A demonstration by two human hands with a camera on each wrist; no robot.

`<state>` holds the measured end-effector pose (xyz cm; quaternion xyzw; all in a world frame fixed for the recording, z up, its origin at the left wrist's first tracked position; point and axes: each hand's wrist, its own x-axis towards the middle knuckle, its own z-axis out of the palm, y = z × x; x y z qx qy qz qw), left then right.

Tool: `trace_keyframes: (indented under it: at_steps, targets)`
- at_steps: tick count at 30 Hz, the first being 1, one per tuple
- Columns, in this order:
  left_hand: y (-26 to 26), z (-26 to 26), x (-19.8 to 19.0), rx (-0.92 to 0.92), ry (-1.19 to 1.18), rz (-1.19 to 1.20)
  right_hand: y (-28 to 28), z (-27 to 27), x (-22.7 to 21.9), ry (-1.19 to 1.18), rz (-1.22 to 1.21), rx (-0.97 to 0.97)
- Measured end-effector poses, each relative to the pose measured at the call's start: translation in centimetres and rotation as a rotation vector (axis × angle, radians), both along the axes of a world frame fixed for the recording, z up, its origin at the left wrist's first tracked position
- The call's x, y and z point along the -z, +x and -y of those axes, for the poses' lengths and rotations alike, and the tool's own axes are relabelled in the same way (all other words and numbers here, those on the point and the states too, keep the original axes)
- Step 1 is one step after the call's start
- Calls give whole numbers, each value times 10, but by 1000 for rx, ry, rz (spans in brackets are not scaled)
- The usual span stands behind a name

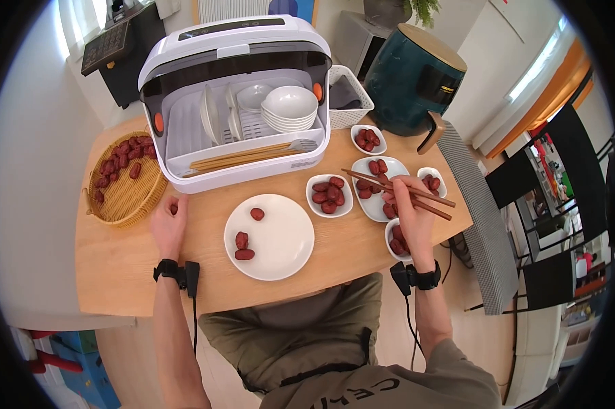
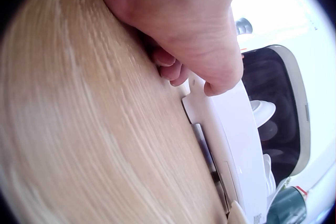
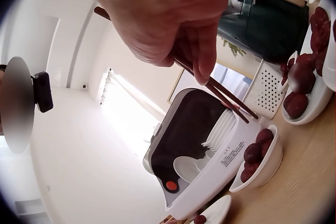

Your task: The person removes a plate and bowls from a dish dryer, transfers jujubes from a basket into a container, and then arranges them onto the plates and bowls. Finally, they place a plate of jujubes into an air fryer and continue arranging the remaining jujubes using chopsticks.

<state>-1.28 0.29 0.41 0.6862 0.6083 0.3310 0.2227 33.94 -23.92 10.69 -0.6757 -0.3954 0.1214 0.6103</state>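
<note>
My right hand (image 1: 414,208) holds a pair of brown wooden chopsticks (image 1: 433,204), also visible in the right wrist view. Nothing sits between their slightly parted tips. Below the hand lies an oblong white plate (image 1: 397,168) with several red dates (image 1: 377,166). A square white bowl (image 1: 330,193) of dates stands left of it. My left hand (image 1: 169,221) rests on the table beside the wicker basket, fingers loosely curled; in the left wrist view no object shows between thumb and fingers. Between the hands, a round white plate (image 1: 280,238) carries 3 dates (image 1: 245,254).
A white dish cabinet (image 1: 246,174) with bowls, plates and chopsticks stands at the back. The wicker basket (image 1: 123,194) of dates is at left. More small date bowls (image 1: 389,242) surround the oblong plate. A green air fryer (image 1: 406,82) and white perforated basket (image 1: 352,119) stand behind.
</note>
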Motion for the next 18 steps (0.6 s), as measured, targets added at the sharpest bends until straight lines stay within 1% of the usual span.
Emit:
trace_keyframes:
  at_steps: [3, 5, 7, 8, 9, 11, 12, 14, 18]
  targets:
    - [-1, -1, 3, 2, 17, 21, -7, 5, -6, -9, -17, 20]
    - [-2, -1, 3, -12, 40, 7, -22, 7, -6, 85, -57, -71]
    - [-2, -2, 5, 11, 39, 6, -38, 9, 1, 81, -60, -217]
    - [-1, -2, 5, 0, 39, 8, -51, 8, -2, 2, -3, -272]
    - [-1, -2, 5, -1, 38, 7, -60, 3, -3, 1, -4, -273]
    - [0, -1, 4, -12, 33, 6, -76, -8, -4, -95, 219, -425]
    - [0, -1, 3, -12, 32, 5, -80, -15, -3, -95, 218, -425]
    - [0, 0, 1, -8, 30, -5, -86, -35, 0, -69, 224, -511]
    - [-1, -1, 2, 1, 28, 9, -93, -52, 1, -52, 254, -576]
